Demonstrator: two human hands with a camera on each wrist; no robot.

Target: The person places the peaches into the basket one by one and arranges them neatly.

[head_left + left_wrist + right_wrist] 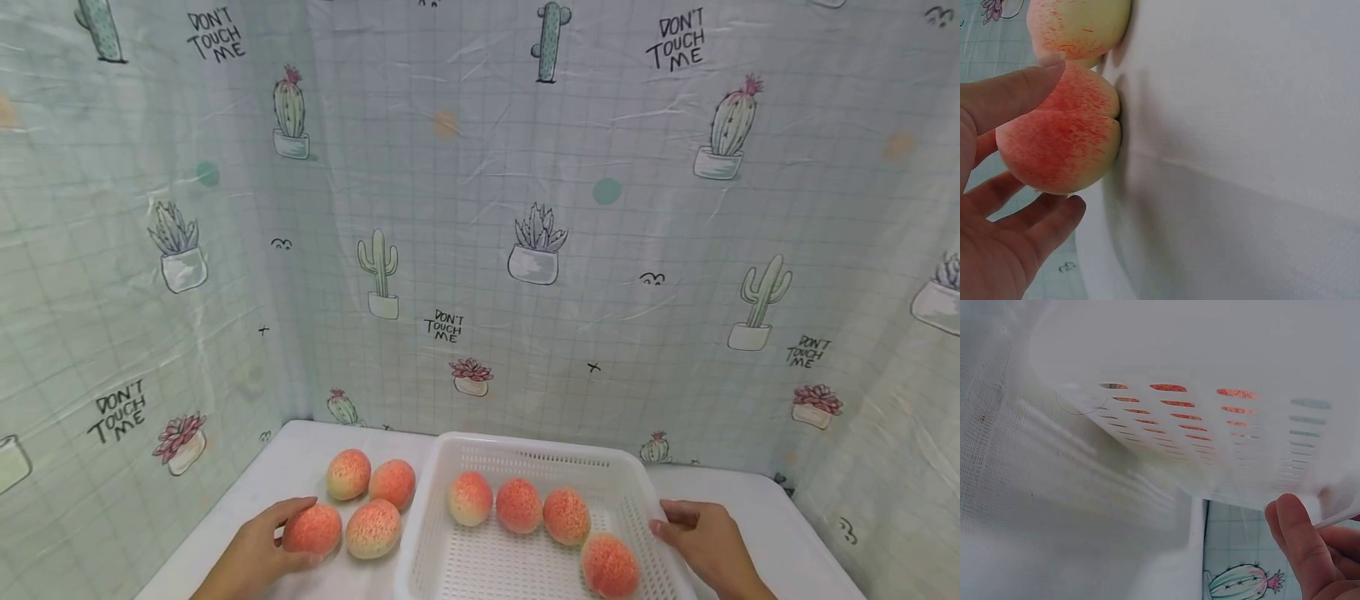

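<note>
basket: four peaches | left grip: peach

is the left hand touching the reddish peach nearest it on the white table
Touching. The left wrist view shows the left hand with thumb and fingers curled against the reddish peach; the head view shows the same grip.

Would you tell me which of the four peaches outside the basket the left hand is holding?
The front-left peach, nearest the camera; the left hand curls around it.

white table | on it: four peaches (left cluster) | white slotted basket
</note>
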